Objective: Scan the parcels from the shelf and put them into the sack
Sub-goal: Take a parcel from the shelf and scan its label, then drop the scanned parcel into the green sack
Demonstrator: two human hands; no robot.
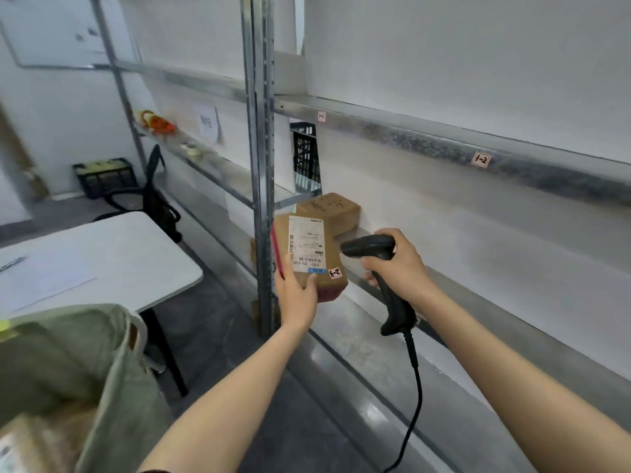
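Holding 1 parcel [307,247], 1 scanner [368,248], near 1 sack [68,353].

Left hand [297,295]: raised, thumb and fingers clasping the lower end of a parcel [307,247].
Right hand [397,264]: fist wrapped round a scanner [372,247] handle.
Forearms [239,380]: bare, both stretched forward and upward.

Single head-worn wide-angle view, forward and down, near the shelf [348,336]

White wall [444,46] right; grey floor [211,319]; white table [102,261] near left; black office chair [155,196], black crate [106,179] far left.
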